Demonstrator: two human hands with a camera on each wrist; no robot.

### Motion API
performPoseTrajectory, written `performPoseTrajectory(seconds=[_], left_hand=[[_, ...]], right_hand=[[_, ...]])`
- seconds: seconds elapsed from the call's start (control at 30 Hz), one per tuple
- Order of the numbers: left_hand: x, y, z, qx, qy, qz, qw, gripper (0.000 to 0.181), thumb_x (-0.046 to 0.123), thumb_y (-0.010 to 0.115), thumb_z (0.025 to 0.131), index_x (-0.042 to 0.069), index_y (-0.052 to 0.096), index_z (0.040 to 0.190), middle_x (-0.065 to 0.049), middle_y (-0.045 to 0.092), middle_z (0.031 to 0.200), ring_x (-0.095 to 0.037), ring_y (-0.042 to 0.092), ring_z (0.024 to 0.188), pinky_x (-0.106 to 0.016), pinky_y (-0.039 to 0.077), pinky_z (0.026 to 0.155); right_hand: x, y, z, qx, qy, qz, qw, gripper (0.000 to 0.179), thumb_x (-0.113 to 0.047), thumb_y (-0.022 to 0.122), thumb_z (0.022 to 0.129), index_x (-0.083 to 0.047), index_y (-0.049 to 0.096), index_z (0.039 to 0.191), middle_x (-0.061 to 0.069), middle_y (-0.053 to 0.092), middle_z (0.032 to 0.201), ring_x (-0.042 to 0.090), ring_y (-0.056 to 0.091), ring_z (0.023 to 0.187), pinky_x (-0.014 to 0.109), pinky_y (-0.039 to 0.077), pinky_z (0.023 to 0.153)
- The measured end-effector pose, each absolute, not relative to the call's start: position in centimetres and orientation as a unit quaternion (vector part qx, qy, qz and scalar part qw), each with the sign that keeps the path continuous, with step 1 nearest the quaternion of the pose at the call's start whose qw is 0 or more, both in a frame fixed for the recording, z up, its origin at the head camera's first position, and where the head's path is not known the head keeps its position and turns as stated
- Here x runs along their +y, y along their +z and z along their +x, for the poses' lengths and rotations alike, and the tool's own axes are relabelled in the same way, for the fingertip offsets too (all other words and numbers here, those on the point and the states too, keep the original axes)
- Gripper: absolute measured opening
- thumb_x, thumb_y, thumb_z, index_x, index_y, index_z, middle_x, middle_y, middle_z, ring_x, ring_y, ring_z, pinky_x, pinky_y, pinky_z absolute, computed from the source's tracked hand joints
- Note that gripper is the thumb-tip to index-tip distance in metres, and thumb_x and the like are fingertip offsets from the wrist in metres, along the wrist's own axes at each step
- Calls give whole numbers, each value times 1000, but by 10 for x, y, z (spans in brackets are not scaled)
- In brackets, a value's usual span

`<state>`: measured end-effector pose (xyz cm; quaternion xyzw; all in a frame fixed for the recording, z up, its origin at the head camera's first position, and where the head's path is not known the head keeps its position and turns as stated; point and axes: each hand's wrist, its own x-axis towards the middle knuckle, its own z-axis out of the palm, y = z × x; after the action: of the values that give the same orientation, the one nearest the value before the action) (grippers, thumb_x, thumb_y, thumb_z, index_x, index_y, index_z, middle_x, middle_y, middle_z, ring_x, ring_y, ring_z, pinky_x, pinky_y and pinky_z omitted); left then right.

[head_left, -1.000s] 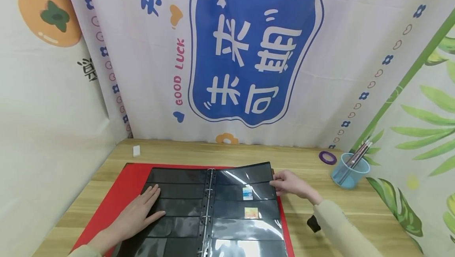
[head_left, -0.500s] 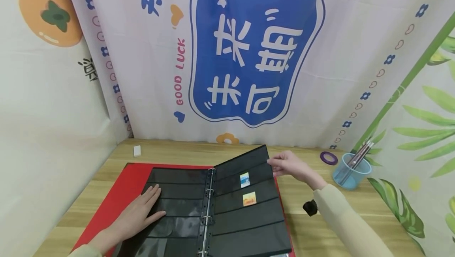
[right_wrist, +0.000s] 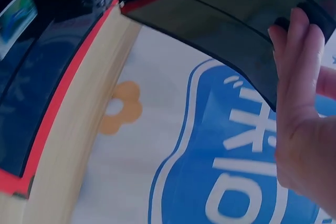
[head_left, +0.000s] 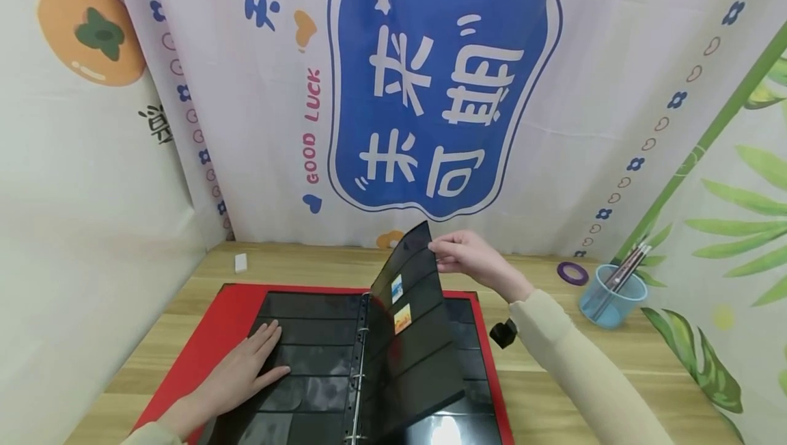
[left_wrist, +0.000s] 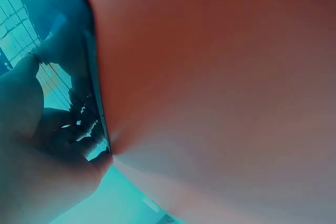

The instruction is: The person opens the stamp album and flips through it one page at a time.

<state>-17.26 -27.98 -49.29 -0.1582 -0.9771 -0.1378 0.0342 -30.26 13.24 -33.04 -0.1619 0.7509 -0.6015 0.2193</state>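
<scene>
A stamp album with a red cover (head_left: 203, 335) lies spread on the table, its metal rings (head_left: 359, 380) running down the middle. My right hand (head_left: 476, 260) pinches the outer edge of a black album page (head_left: 418, 370), which stands lifted and tilted leftward. Two small stamps show on that page, a blue one (head_left: 396, 288) and an orange one (head_left: 402, 318). Flat on the left-hand page (head_left: 322, 329) rests my left hand (head_left: 236, 373), fingers straight and slightly spread. In the right wrist view, a colourful stamp (right_wrist: 17, 19) shows on another page below the lifted one.
A blue mesh cup (head_left: 609, 305) holding pens (head_left: 628, 268) stands at the right rear, beside a purple tape ring (head_left: 561, 271). One small white block (head_left: 240, 262) lies at the left rear. A printed cloth (head_left: 270, 124) hangs behind the table (head_left: 529, 390).
My right hand has raised the page's outer edge and carried it up and left, uncovering another black page underneath. The left hand has stayed in place.
</scene>
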Motion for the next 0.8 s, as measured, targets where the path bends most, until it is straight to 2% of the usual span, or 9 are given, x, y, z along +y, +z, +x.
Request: performPoseTrajectory(seconds=[0.17,0.27,0.37,0.5,0.67,0.8], left_hand=[[-281,-491,-174,-977,-137,-161,29,82,53,65,89,-6,48,142,-27,44,151,-49,44,137,-59,47,103],[-281,-488,-175,-976,-144,-162,14,83,52,67,88,-7,47,143,-29,43,151,-50,44,137,-59,47,103],[-276,-477,-178,-971,-180,-159,-15,83,50,68,88,-9,45,143,-30,43,150,-50,43,137,-60,47,102],[-259,-447,-187,-958,-244,-149,-31,78,47,66,91,-7,45,143,-28,48,146,-46,49,133,-57,50,101],[-220,-398,-196,-942,-298,-154,-5,70,48,62,94,-1,50,142,-22,56,142,-36,59,125,-50,55,96],[-186,-359,-198,-930,-327,-170,12,63,43,61,97,-1,52,141,-22,57,141,-35,62,123,-48,56,95]], right_hand=[[113,-330,-305,728,-625,-159,234,38,-14,51,102,13,56,129,-8,68,74,3,67,74,20,59,80],[104,-332,-305,718,-637,-144,240,41,-13,50,103,14,51,135,-10,60,62,1,63,66,17,59,77],[98,-335,-303,714,-643,-137,242,40,-12,50,103,14,52,133,-9,52,57,1,59,61,17,59,75],[92,-335,-300,713,-643,-142,240,37,-12,51,103,14,55,129,-7,54,60,2,60,61,18,59,76],[87,-335,-298,703,-655,-141,239,35,-15,54,102,12,59,125,-7,59,65,4,62,64,19,59,75],[84,-334,-296,701,-657,-140,238,35,-18,56,101,10,62,121,-6,63,73,6,64,67,21,60,77]])
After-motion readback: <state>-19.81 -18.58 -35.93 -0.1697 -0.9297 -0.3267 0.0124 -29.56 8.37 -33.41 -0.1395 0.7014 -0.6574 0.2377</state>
